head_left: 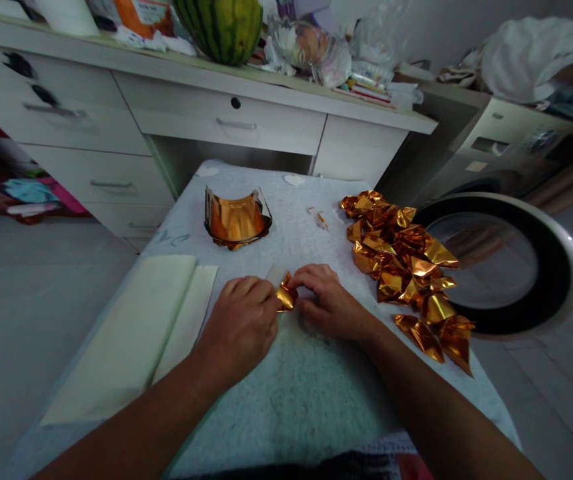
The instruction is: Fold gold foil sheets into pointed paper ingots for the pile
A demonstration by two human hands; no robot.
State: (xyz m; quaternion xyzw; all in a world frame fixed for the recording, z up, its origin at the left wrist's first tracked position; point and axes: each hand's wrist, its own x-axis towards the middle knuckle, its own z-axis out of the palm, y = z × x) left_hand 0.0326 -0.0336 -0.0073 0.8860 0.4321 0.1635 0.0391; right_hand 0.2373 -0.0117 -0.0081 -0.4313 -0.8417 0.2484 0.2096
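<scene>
Between my two hands, near the middle of the cloth-covered board, is a small piece of shiny gold foil paper (pixel 285 297). My left hand (pixel 246 317) is closed on its left side, knuckles up, with the fingertips hidden. My right hand (pixel 327 300) pinches its right edge between thumb and fingers. Some pale paper shows just behind the foil. Farther back stands a curved stack of gold foil sheets (pixel 236 219). To the right lies a heap of folded gold foil pieces (pixel 401 253). Pale yellowish paper sheets (pixel 121 333) lie to the left, beside my left forearm.
A white cabinet (pixel 226 113) stands behind the board, with a watermelon (pixel 221 27) and a glass bowl (pixel 299 43) on top. At the right, a washing machine's round door (pixel 571 267) hangs open beside the foil heap. Small scraps (pixel 320 218) lie near the back.
</scene>
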